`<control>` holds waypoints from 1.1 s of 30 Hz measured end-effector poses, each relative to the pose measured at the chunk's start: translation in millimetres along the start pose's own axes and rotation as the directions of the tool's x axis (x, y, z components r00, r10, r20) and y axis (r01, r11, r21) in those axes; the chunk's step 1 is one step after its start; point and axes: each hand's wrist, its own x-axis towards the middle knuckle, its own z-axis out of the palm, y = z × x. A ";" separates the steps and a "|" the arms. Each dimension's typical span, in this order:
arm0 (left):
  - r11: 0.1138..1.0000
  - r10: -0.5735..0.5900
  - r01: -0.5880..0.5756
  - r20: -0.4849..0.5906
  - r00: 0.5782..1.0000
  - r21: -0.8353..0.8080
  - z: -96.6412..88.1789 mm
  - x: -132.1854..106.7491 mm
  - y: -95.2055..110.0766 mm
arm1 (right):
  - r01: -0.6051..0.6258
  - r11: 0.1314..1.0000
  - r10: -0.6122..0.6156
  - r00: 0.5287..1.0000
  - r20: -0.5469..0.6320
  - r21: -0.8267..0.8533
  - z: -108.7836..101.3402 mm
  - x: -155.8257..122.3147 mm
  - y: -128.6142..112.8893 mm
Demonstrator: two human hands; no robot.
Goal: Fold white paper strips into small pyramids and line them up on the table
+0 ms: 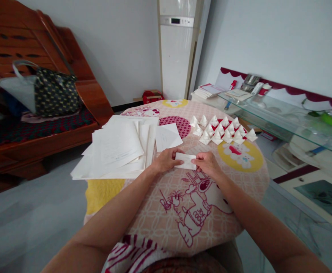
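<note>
A small folded rectangle of white paper [185, 160] lies flat between my hands, just above or on the patterned cloth. My left hand [167, 160] pinches its left end, thumb on top. At the right end, my right hand [207, 163] grips it the same way. Just beyond my left hand rests a loose white sheet [168, 136]. Further left is a stack of larger white sheets [117, 146], some with faint print. Several folded paper boats [218, 132] stand in rows beyond my right hand.
The round table wears a pink cloth [154, 223] with cartoon figures. To the right stands a glass-topped cabinet [291, 117] with metal containers and papers. A wooden bench [88, 91] with a dotted bag [54, 91] is at the left. A tall white appliance [175, 57] stands behind.
</note>
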 end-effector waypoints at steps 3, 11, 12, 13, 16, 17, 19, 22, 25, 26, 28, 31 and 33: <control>0.990 -0.054 0.065 -0.086 0.995 0.125 4.7 -0.7 4.5 | -0.026 0.998 0.029 0.999 -0.042 0.065 2.4 1.3 3.6; 0.911 -0.005 0.110 -0.257 0.966 0.398 15.0 -1.8 8.4 | 0.048 0.998 -0.042 0.986 -0.161 0.033 4.0 -6.6 16.4; 0.906 0.008 0.104 -0.261 0.965 0.410 15.4 -1.7 7.8 | 0.085 0.995 -0.091 0.983 -0.161 -0.044 3.2 -8.3 17.3; 0.903 0.017 0.097 -0.262 0.965 0.418 15.6 -1.5 7.2 | 0.123 0.984 -0.142 0.978 -0.154 -0.131 2.3 -10.0 17.8; 0.899 0.011 0.105 -0.261 0.965 0.425 15.1 -0.7 6.8 | 0.209 0.915 -0.257 0.961 -0.100 -0.344 0.2 -14.3 18.7; 0.899 0.003 0.112 -0.262 0.965 0.424 14.8 -0.4 7.2 | 0.226 0.894 -0.278 0.957 -0.082 -0.386 0.0 -15.2 19.1; 0.896 -0.019 0.131 -0.259 0.966 0.425 14.3 0.2 8.4 | 0.254 0.862 -0.308 0.950 -0.057 -0.438 0.0 -16.0 20.4; 0.894 -0.049 0.153 -0.248 0.968 0.422 13.8 0.5 10.8 | 0.274 0.833 -0.334 0.942 -0.043 -0.481 0.9 -15.5 22.7; 0.899 -0.056 0.157 -0.249 0.967 0.408 13.4 0.0 12.6 | 0.261 0.832 -0.323 0.945 -0.047 -0.489 1.6 -14.5 23.6; 0.901 -0.057 0.158 -0.249 0.967 0.405 13.2 -0.3 12.9 | 0.253 0.837 -0.314 0.948 -0.048 -0.485 1.7 -14.4 23.4; 0.900 -0.063 0.164 -0.251 0.966 0.403 13.0 -0.6 13.1 | 0.241 0.845 -0.298 0.953 -0.046 -0.478 1.7 -14.4 22.6; 0.900 -0.064 0.167 -0.257 0.964 0.403 12.9 -0.4 12.3 | 0.231 0.843 -0.288 0.957 -0.045 -0.486 1.5 -14.7 21.1; 0.901 -0.052 0.158 -0.261 0.964 0.403 12.9 0.1 11.9 | 0.227 0.841 -0.284 0.958 -0.043 -0.491 1.4 -14.7 20.2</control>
